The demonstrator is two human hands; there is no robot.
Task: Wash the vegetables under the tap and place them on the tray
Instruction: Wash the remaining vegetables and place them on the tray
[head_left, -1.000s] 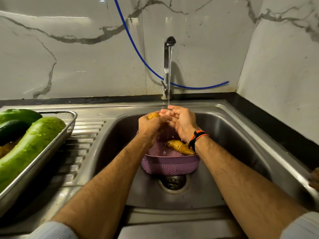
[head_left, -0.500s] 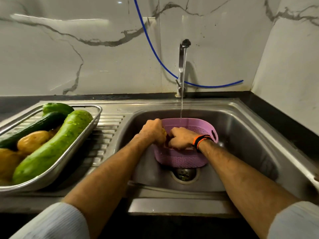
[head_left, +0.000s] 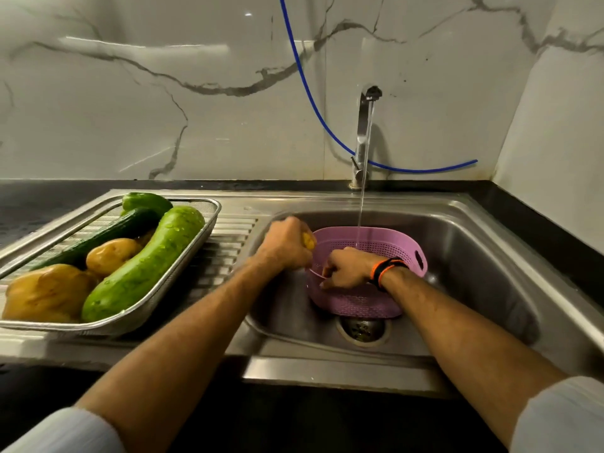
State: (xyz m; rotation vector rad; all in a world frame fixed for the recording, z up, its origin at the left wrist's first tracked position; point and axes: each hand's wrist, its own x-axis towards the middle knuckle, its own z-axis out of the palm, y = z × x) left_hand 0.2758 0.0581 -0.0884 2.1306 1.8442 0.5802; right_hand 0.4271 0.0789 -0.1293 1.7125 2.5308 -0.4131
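No legible writing seen. Left hand [head_left: 287, 245] grip curled around a yellow vegetable [head_left: 308, 240] above the sink's [head_left: 474, 276] left edge. Right hand [head_left: 348, 268] grip curled inside purple basket [head_left: 366, 300]; contents hidden. Tray [head_left: 196, 253] on counter holds washed vegetables.

The curled left hand [head_left: 287, 243] hides most of a small yellow vegetable [head_left: 308, 240]. Inside the perforated pink plastic basket [head_left: 359, 299], the right hand's [head_left: 346, 269] fingertips are hidden; whether they hold anything cannot be told.

Bare forearms, pale grey sleeves [head_left: 65, 431] pushed up, black-and-orange wristband [head_left: 385, 271] on right wrist
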